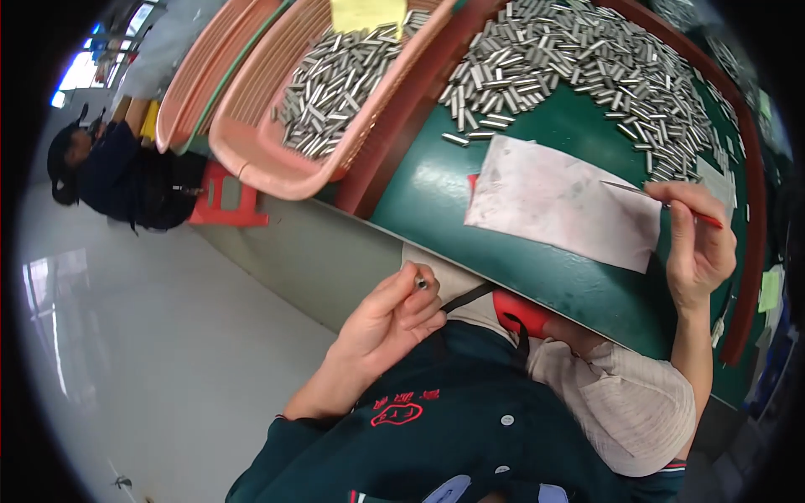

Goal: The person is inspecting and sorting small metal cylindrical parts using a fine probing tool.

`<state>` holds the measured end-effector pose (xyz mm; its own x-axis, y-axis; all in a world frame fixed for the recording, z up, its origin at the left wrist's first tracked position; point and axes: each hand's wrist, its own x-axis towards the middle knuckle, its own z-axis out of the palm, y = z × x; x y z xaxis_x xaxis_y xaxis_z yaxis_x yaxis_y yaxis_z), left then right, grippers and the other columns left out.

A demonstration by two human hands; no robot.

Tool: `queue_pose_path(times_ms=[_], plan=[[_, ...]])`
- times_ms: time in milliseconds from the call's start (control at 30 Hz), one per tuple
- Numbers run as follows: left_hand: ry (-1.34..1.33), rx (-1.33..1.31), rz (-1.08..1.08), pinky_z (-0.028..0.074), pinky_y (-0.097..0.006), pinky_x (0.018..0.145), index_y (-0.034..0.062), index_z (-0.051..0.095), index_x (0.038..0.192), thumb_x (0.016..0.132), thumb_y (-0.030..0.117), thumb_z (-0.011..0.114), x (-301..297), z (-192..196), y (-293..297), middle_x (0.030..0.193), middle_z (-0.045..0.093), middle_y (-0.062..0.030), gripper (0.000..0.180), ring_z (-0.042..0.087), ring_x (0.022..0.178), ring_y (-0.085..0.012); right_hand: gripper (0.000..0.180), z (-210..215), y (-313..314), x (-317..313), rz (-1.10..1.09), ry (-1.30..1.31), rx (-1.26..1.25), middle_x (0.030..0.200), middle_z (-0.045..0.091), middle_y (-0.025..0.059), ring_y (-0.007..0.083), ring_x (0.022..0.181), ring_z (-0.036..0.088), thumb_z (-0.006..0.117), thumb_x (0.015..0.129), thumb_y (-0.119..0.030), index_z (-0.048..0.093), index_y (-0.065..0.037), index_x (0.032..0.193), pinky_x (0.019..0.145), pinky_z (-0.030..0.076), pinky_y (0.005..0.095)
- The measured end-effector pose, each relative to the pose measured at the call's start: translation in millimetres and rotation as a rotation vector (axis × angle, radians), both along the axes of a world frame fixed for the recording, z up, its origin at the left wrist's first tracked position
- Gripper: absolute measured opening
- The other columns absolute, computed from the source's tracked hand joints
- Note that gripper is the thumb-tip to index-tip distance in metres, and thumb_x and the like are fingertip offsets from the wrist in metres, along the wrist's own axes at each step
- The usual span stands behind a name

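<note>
Looks like a factory workshop, small-parts station. Has a green bench (419,189) with raised red-brown edging (377,168), partly heaped with loose, near-identical metal cylinders (579,50). Shows more of the same in a pink plastic basket (272,178) alongside. Also reads as production area from the smooth grey floor (176,335), red stool (220,211), embroidered work shirt (470,419) and another person (117,176) off to the left.

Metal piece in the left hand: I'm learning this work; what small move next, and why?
Perhaps bring the tool in the right hand toward the metal piece: the left hand holds it, one end exposed, while the tool's tip is over the cloth.
</note>
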<state>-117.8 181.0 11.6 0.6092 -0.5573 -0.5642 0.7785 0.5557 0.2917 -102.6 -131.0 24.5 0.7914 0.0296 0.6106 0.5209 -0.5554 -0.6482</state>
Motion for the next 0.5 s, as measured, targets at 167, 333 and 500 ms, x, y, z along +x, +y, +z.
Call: queue_pose_path(times_ms=[167, 333, 500], plan=[[0.171, -0.089, 0.101, 0.026, -0.020, 0.053, 0.0050, 0.051, 0.084, 0.091, 0.025, 0.046, -4.0, -30.9, 14.3, 0.060, 0.033, 0.0038, 0.022, 0.028, 0.048, -0.0047, 0.011, -6.0, -0.4, -1.2, 0.059, 0.030, 0.060, 0.086, 0.061, 0.0175, 0.0210, 0.077, 0.060, 0.047, 0.085, 0.007, 0.052, 0.007, 0.095, 0.071, 0.046, 0.0275], [0.136, -0.096, 0.064, 0.025, -0.020, 0.052, 0.0054, 0.051, 0.080, 0.091, 0.026, 0.047, -2.4, -46.2, 19.4, 0.059, 0.032, 0.0032, 0.024, 0.027, 0.048, -0.0052, 0.012, -9.6, 0.3, -4.3, 0.040, 0.048, 0.087, 0.087, 0.060, 0.0184, 0.0226, 0.079, 0.060, 0.047, 0.086, 0.005, 0.051, 0.008, 0.097, 0.073, 0.048, 0.0299], [0.137, -0.093, 0.028, 0.026, -0.021, 0.052, 0.0061, 0.050, 0.076, 0.091, 0.028, 0.045, -4.0, -53.2, 18.9, 0.059, 0.032, 0.0032, 0.027, 0.027, 0.049, -0.0055, 0.013, -8.0, -0.7, -7.7, 0.020, 0.058, 0.081, 0.088, 0.060, 0.0189, 0.0230, 0.078, 0.061, 0.047, 0.086, 0.004, 0.051, 0.007, 0.097, 0.073, 0.049, 0.0299]])
